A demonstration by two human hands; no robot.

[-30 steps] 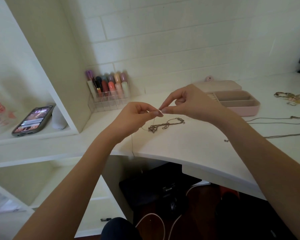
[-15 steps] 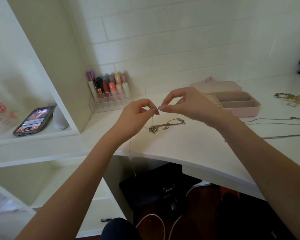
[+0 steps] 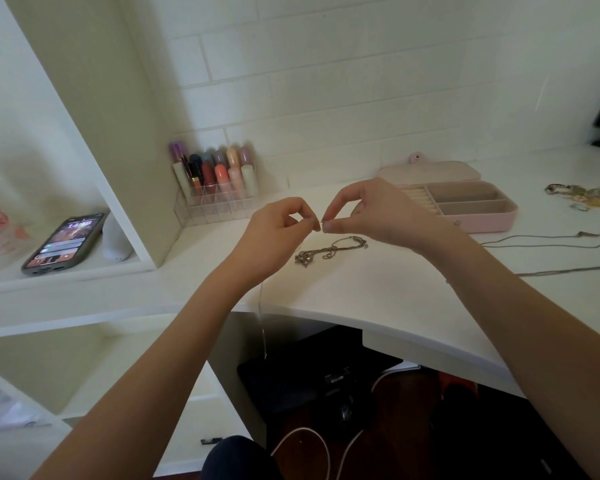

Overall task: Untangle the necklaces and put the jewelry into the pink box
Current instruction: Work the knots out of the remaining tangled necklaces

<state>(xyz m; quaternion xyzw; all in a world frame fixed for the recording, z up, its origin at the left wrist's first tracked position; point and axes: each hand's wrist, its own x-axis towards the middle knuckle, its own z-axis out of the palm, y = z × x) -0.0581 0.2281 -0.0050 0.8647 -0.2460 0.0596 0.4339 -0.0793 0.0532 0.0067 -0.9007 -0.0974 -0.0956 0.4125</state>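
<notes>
My left hand point(image 3: 274, 233) and my right hand point(image 3: 371, 213) meet fingertip to fingertip above the white desk, both pinching the end of a thin silver chain point(image 3: 262, 323) that hangs down past the desk edge. Below the hands a tangled silver necklace with a pendant point(image 3: 326, 251) lies on the desk. The open pink jewelry box point(image 3: 475, 220) stands to the right of my right hand, its lid flat behind it. Two more thin chains point(image 3: 548, 240) stretch across the desk at the right.
A clear organizer of lipsticks point(image 3: 215, 188) stands against the wall at back left. A phone point(image 3: 63, 244) lies on the left shelf beside a small white object. Colourful jewelry point(image 3: 586, 197) lies at far right. Cables and dark items sit under the desk.
Both hands have risen slightly and stayed together at the chain's end, with the fingers re-pinching it. The hanging chain still dangles below my left hand.
</notes>
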